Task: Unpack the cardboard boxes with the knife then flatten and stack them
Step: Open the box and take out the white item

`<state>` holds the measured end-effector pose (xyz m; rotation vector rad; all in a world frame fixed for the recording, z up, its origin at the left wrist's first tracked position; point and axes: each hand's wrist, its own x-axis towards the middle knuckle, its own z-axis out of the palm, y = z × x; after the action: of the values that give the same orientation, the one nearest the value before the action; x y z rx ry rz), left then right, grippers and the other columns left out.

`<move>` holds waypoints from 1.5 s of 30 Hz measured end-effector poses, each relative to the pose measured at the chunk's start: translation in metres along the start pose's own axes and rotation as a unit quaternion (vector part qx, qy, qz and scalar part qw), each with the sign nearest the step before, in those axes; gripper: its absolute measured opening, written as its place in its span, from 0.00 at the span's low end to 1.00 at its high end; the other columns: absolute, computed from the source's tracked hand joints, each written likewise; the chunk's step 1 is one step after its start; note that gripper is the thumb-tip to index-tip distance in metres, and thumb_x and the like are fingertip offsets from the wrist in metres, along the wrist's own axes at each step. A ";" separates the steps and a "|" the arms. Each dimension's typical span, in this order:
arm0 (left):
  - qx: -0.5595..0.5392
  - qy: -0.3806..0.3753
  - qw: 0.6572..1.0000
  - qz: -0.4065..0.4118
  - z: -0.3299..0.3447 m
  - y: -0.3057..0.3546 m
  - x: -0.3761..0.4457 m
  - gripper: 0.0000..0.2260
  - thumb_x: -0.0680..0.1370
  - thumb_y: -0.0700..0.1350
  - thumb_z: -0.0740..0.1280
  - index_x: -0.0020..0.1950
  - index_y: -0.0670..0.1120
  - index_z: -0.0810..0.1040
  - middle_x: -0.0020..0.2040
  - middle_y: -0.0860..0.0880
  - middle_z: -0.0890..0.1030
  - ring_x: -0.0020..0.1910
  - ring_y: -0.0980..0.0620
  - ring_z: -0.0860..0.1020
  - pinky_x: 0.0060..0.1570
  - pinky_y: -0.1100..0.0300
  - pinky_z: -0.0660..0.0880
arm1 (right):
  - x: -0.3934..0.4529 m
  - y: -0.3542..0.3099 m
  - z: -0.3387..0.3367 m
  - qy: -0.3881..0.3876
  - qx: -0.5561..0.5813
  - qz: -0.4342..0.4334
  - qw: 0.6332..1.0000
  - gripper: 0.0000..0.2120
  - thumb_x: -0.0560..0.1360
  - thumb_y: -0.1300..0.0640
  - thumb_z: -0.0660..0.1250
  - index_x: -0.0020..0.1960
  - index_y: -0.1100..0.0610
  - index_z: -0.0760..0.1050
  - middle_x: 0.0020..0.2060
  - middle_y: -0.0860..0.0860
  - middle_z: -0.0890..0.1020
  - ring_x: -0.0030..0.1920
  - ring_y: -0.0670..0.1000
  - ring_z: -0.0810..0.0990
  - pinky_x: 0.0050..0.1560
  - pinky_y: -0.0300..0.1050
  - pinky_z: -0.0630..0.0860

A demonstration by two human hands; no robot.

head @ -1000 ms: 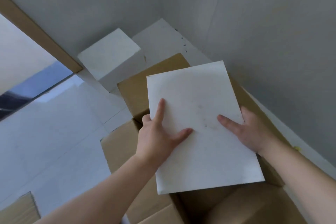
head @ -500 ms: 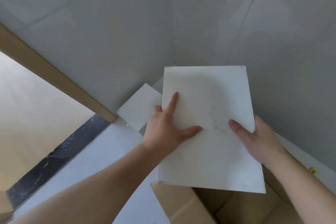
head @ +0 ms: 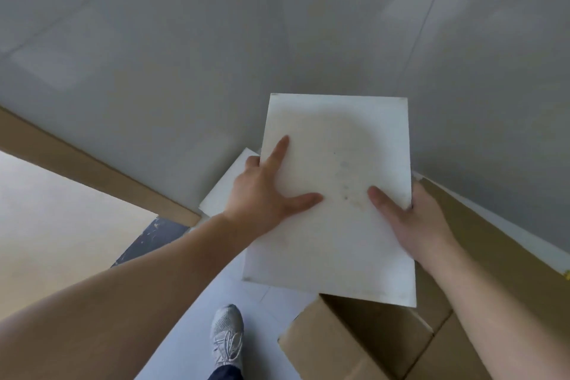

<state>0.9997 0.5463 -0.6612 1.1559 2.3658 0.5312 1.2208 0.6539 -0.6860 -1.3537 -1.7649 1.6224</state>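
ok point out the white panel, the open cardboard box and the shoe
white panel (head: 336,225), head view, middle of its face
open cardboard box (head: 354,345), head view, inner wall
shoe (head: 227,335), head view, laces

The flat square white board (head: 336,200) has faint grey smudges and small dark specks. The open cardboard box (head: 354,345) is plain brown. The mesh sports shoe (head: 227,336) is light grey. The tiled wall (head: 185,40) is pale grey. The wooden door frame (head: 92,170) is brown.
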 end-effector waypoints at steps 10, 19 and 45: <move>0.041 -0.047 0.998 0.024 -0.029 -0.170 0.137 0.51 0.54 0.79 0.62 0.73 0.69 0.46 0.59 0.48 0.67 0.56 0.43 0.74 0.56 0.58 0.69 | 0.102 0.018 0.186 0.049 0.004 0.053 0.997 0.20 0.71 0.39 0.69 0.61 0.40 0.71 0.44 0.28 0.79 0.44 0.26 0.76 0.38 0.24 0.72; 0.072 -0.109 0.990 0.043 0.018 -0.278 0.215 0.50 0.52 0.82 0.59 0.70 0.73 0.44 0.55 0.51 0.64 0.58 0.41 0.72 0.59 0.53 0.68 | 0.153 0.104 0.294 0.106 0.004 0.094 0.990 0.29 0.68 0.34 0.68 0.64 0.45 0.71 0.53 0.38 0.81 0.54 0.39 0.80 0.59 0.46 0.76; 0.074 -0.082 0.994 -0.008 0.078 -0.355 0.232 0.44 0.71 0.67 0.64 0.78 0.53 0.46 0.75 0.45 0.56 0.67 0.42 0.68 0.63 0.51 0.66 | 0.198 0.140 0.333 0.011 -0.413 0.020 0.910 0.43 0.75 0.32 0.55 0.76 0.48 0.33 0.76 0.61 0.39 0.76 0.64 0.47 0.72 0.63 0.58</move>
<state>0.6916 0.5403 -0.9622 1.1936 2.3016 0.2477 0.9165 0.6189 -0.9614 -1.7197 -2.5592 0.8486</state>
